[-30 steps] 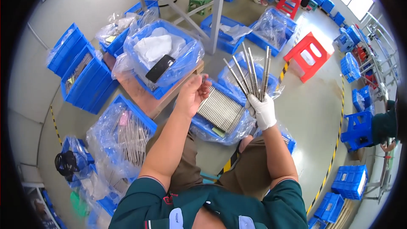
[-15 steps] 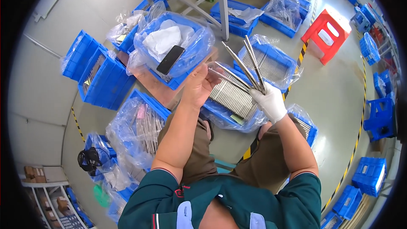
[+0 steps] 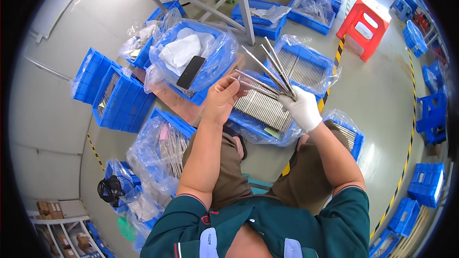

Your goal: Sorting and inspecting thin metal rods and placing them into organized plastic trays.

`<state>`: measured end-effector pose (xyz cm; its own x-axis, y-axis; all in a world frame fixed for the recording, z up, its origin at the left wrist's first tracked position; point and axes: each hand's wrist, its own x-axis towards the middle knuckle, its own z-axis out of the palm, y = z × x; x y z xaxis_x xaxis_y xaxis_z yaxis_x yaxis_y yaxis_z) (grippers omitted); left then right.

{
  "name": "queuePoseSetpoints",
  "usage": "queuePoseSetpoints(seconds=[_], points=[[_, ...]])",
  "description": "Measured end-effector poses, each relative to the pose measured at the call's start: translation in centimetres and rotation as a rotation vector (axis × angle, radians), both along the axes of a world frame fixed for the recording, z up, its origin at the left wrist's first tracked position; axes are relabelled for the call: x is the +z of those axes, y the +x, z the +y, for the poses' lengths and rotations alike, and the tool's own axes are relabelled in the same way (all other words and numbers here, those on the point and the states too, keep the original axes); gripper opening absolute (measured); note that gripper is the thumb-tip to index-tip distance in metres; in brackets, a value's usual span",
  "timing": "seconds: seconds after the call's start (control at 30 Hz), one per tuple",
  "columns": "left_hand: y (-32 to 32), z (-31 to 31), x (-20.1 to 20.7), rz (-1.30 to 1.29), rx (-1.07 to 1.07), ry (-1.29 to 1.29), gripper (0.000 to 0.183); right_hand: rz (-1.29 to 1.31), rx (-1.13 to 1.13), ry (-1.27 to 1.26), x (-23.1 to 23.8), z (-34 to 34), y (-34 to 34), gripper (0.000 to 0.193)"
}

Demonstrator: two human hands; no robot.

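Note:
Several slim silver metal rods (image 3: 268,70) fan out from my right hand (image 3: 301,108), which wears a white glove and is closed around their lower ends. My left hand (image 3: 221,96) is bare, with thumb and fingers pinched at the far tip of one of the lower rods. Below both hands sits a blue crate (image 3: 246,123) lined with clear plastic, where many similar rods (image 3: 264,110) lie side by side in a row. A small pale green slip (image 3: 272,133) rests at that crate's near edge.
Another lined crate of rods (image 3: 301,69) stands just beyond. To the left, a crate (image 3: 203,96) holds white wrapping and a black phone (image 3: 191,72); nearer lies a crate with loose rods (image 3: 171,150). A red stool (image 3: 366,28) and a grey table leg (image 3: 244,9) stand farther off.
My left fingers have closed in on the tip of a lower rod. The fanned rods have tilted slightly to the left, and the whole view has shifted a little.

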<state>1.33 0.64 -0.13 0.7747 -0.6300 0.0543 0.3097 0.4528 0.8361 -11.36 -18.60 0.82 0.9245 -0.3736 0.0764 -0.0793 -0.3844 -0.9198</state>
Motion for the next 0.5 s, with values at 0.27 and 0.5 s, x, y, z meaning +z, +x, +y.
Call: queuePoseSetpoints(seconds=[0.27,0.5], points=[[-0.5,-0.4,0.2,-0.129,-0.05,0.201,0.029,-0.052,-0.068,-0.078,-0.2,0.3,0.1,0.019],[-1.8,-1.8,0.1,-0.117,-0.005,0.169,0.025,-0.09,-0.096,-0.146,0.0,0.7,0.3,0.02]])
